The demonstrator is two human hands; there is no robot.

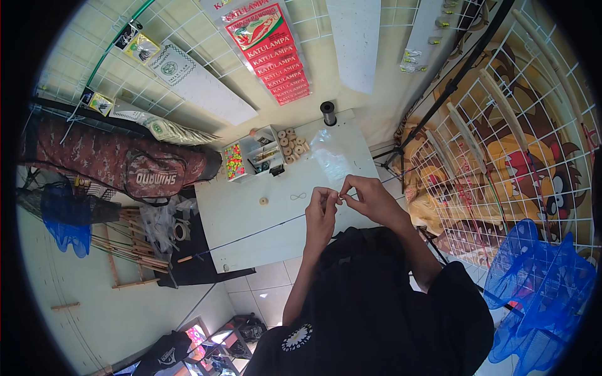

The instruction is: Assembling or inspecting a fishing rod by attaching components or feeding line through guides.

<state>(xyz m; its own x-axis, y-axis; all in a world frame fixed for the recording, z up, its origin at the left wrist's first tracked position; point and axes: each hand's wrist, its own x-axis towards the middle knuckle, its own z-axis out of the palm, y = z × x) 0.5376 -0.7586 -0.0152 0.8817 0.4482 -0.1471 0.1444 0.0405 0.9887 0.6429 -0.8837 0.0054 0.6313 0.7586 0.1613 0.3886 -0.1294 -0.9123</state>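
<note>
My left hand [320, 212] and my right hand [370, 199] meet above the near right part of the white table [235, 219]. Both are closed, thumbs and fingertips pinched close together. What they pinch is too small to make out. A thin blue fishing rod [251, 235] with a wooden handle end slants across the table and passes behind my left hand. Just left of that hand lies a small looped coil of thin line [298, 196]. Farther left, a single tan ring [263, 200] rests on the tabletop.
At the table's back stand a white divided box [248, 145] with bright beads and small parts, several tan rings [289, 143], a black spool [328, 113] and a clear plastic bag [331, 156]. A camouflage rod bag [144, 164] hangs left; blue nets [533, 288] hang right.
</note>
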